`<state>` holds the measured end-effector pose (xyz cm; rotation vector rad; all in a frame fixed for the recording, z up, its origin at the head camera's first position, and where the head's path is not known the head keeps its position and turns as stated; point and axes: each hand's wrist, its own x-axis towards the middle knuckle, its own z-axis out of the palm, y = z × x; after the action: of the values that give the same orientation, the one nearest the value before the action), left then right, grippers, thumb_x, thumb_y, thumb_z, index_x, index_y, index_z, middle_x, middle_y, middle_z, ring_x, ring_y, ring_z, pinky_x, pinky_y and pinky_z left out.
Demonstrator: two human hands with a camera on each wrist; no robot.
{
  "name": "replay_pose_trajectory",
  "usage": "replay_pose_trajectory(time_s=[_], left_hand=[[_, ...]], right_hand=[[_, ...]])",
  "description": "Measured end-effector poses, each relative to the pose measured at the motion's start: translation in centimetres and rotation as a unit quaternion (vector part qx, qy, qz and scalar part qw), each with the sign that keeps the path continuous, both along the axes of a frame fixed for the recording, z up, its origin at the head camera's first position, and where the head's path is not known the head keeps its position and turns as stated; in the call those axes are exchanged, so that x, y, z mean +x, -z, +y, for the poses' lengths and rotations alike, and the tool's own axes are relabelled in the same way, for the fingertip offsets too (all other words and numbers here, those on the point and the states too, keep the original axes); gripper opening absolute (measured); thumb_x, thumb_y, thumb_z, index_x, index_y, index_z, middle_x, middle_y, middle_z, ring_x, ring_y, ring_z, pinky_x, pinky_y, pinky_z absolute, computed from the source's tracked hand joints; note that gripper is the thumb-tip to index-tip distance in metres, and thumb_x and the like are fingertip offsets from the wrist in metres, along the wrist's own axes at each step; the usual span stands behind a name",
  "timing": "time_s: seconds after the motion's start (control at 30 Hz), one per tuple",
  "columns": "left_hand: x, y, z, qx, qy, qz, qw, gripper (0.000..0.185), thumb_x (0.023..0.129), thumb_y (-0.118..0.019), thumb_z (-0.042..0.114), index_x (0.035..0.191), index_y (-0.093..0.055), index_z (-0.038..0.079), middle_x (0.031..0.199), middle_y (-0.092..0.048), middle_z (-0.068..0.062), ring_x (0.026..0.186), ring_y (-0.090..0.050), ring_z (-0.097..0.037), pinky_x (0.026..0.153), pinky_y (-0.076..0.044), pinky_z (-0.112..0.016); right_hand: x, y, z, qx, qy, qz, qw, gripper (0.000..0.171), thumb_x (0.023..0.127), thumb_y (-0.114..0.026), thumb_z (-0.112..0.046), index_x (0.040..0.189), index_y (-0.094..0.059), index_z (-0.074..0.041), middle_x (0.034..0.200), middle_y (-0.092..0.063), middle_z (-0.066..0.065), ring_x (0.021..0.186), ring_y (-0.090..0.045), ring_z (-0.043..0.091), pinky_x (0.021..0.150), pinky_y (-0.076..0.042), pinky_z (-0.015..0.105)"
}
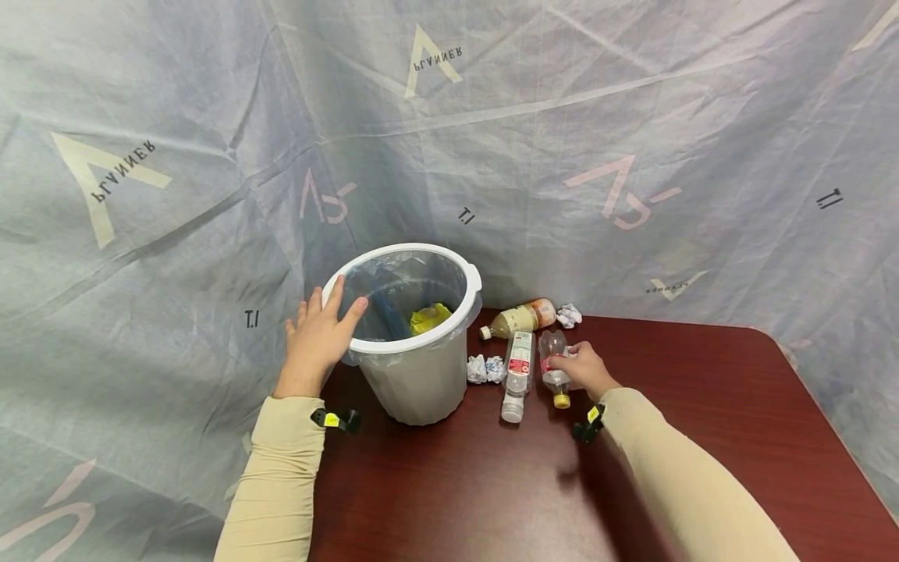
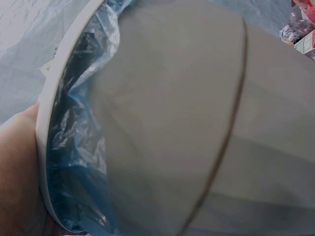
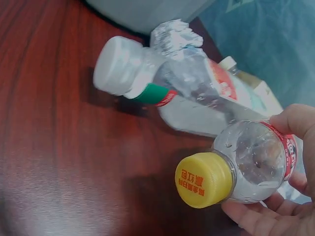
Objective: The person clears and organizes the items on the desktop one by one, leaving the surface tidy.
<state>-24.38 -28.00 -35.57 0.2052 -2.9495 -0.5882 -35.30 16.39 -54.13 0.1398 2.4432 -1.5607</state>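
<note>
Right now the person's left hand [image 1: 319, 336] is resting on the near left rim of the white bin [image 1: 421, 382], fingers spread and fairly straight over the rim, the thumb reaching toward the opening. The bin is standing upright at the back left of the dark red table [image 1: 492, 484] and is lined with a clear bag [image 2: 78, 147]; something yellow [image 1: 430, 317] is lying inside it. The right hand [image 1: 586, 371] is curling its fingers around a clear bottle with a yellow cap [image 3: 248, 169], which is lying on the table just right of a white-capped bottle [image 1: 517, 376]. Behind them a tan bottle [image 1: 518, 318] is lying on its side, with crumpled paper wads [image 1: 486, 368] near the bin's base.
</note>
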Motion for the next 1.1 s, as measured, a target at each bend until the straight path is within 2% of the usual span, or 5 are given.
replay_pose_trajectory(time_s=[0.17, 0.33, 0.43, 0.6, 1.1], left_hand=[[0.0, 0.0, -0.1, 0.001, -0.001, 0.000, 1.0000, 0.090, 0.092, -0.013, 0.083, 0.165, -0.002, 0.030, 0.167, -0.001, -0.027, 0.147, -0.003, -0.059, 0.110, -0.001, -0.079], [-0.1, 0.1, -0.1, 0.000, -0.001, 0.001, 1.0000, 0.089, 0.092, -0.013, 0.084, 0.164, 0.000, 0.032, 0.167, -0.001, -0.026, 0.148, -0.004, -0.058, 0.110, -0.002, -0.078], [0.0, 0.1, -0.1, 0.000, -0.002, 0.001, 1.0000, 0.090, 0.092, -0.013, 0.084, 0.164, 0.000, 0.032, 0.167, -0.001, -0.026, 0.148, -0.003, -0.059, 0.110, -0.002, -0.078], [0.1, 0.0, -0.1, 0.004, 0.000, 0.003, 1.0000, 0.090, 0.093, -0.014, 0.083, 0.164, -0.002, 0.030, 0.166, -0.001, -0.027, 0.147, -0.002, -0.059, 0.110, -0.001, -0.079], [0.1, 0.1, -0.1, 0.002, -0.002, 0.004, 1.0000, 0.090, 0.092, -0.013, 0.084, 0.164, -0.001, 0.031, 0.167, -0.001, -0.027, 0.147, -0.002, -0.059, 0.109, -0.001, -0.079]], right_hand=[[-0.8, -1.8, 0.0, 0.020, -0.003, 0.016, 1.000, 0.068, 0.091, -0.070, -0.029, 0.136, -0.034, 0.007, 0.128, -0.047, 0.028, 0.108, -0.059, 0.035, 0.079, -0.060, 0.047], [-1.5, -3.9, -0.1, 0.068, -0.014, 0.052, 0.996, 0.063, 0.091, -0.070, -0.032, 0.128, -0.038, 0.007, 0.123, -0.050, 0.027, 0.109, -0.057, 0.036, 0.081, -0.058, 0.043], [-1.8, -5.2, -0.2, 0.084, -0.024, 0.061, 0.994, 0.066, 0.090, -0.070, -0.035, 0.131, -0.038, 0.007, 0.126, -0.049, 0.028, 0.111, -0.057, 0.037, 0.082, -0.057, 0.042], [-2.4, -7.1, -0.6, 0.079, -0.038, 0.065, 0.994, 0.072, 0.092, -0.069, -0.036, 0.138, -0.034, 0.007, 0.132, -0.046, 0.031, 0.112, -0.059, 0.040, 0.084, -0.058, 0.047], [-3.5, -13.1, -2.9, 0.119, -0.059, 0.118, 0.984, 0.069, 0.091, -0.069, -0.042, 0.134, -0.037, 0.001, 0.124, -0.053, 0.027, 0.096, -0.059, 0.034, 0.081, -0.051, 0.045]])
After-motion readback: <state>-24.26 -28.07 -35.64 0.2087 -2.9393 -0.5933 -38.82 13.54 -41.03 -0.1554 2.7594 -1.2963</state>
